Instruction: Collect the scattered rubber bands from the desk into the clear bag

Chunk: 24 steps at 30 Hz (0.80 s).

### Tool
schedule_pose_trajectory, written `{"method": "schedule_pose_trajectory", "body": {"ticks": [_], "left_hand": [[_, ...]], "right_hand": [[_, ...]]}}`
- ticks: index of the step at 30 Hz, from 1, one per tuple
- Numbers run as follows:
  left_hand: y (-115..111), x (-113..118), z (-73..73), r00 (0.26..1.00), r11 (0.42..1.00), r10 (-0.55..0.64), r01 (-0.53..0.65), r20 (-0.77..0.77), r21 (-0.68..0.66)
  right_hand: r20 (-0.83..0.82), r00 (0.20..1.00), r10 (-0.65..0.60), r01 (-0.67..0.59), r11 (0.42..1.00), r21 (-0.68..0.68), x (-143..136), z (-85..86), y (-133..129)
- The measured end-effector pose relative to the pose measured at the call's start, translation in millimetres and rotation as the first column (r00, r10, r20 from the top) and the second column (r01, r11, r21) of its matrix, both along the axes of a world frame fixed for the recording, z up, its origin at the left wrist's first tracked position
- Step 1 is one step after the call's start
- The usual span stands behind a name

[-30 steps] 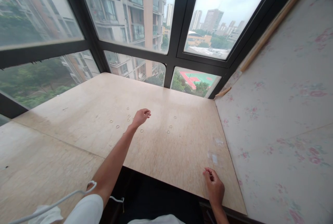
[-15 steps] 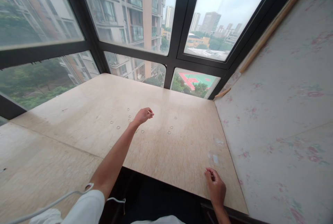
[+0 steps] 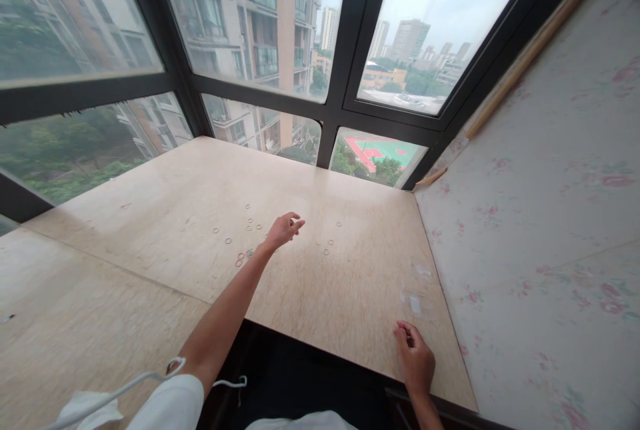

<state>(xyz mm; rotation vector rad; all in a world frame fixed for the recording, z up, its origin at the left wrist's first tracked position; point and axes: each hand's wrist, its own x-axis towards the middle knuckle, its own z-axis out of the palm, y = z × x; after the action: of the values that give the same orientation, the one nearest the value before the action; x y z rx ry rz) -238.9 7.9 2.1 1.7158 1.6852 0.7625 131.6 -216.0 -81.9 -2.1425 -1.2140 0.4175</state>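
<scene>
Several small thin rings (image 3: pixel 229 241) lie scattered on the pale marbled surface (image 3: pixel 310 297), among them red ones (image 3: pixel 239 263) beside my left forearm. My left hand (image 3: pixel 286 230) is over the middle of the surface, thumb and fingers curled together; whatever they pinch is too small to make out. Right of it lie a few more rings (image 3: pixel 331 242). Near the front edge at the right, my right hand (image 3: pixel 415 353) is loosely curled with its fingertips together, and its inside is mostly hidden.
Clear plastic pieces with a white label (image 3: pixel 415 305) lie by the right wall. A white cable (image 3: pixel 135 375) runs past my left elbow. Dark window frames (image 3: pixel 333 103) border the back, and floral wallpaper (image 3: pixel 540 243) covers the right wall.
My left hand has moved slightly to the right. The red rings beside the forearm now show, uncovered by the arm. My right hand has stayed in place.
</scene>
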Motion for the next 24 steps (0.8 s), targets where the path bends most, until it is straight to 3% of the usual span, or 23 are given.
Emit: {"method": "schedule_pose_trajectory", "body": {"ticks": [5, 9, 11, 14, 18, 24], "left_hand": [[-34.6, -50.7, -15.7, 0.937, 0.954, 0.298, -0.289, -0.179, 0.077], [-78.1, -77.6, -37.2, 0.751, 0.860, 0.501, -0.485, -0.429, 0.156], [-93.0, -81.2, -46.7, 0.703, 0.868, 0.468, -0.479, -0.536, 0.130], [-101.1, -78.4, -54.5, 0.749, 0.913, 0.371, -0.401, -0.549, 0.069], [-94.1, -72.5, -57.7, 0.833, 0.943, 0.301, -0.333, -0.464, 0.014], [-79.7, -73.4, -61.1, 0.883, 0.954, 0.259, -0.297, -0.393, -0.040]], "right_hand": [[0.005, 1.000, -0.002, 0.002, 1.000, -0.008, 1.5, -0.7, -1.4], [0.020, 1.000, -0.002, 0.002, 0.999, -0.032, 3.2, -1.8, -1.7], [0.029, 1.000, 0.004, -0.003, 0.999, -0.038, 3.7, -1.8, -1.3], [0.043, 0.999, 0.003, -0.001, 0.999, -0.049, 4.9, -1.9, -0.3], [0.048, 0.999, -0.004, 0.009, 0.996, -0.088, 6.9, -3.1, 0.6], [0.059, 0.998, -0.006, 0.011, 0.995, -0.097, 6.8, -2.8, 0.7]]}}
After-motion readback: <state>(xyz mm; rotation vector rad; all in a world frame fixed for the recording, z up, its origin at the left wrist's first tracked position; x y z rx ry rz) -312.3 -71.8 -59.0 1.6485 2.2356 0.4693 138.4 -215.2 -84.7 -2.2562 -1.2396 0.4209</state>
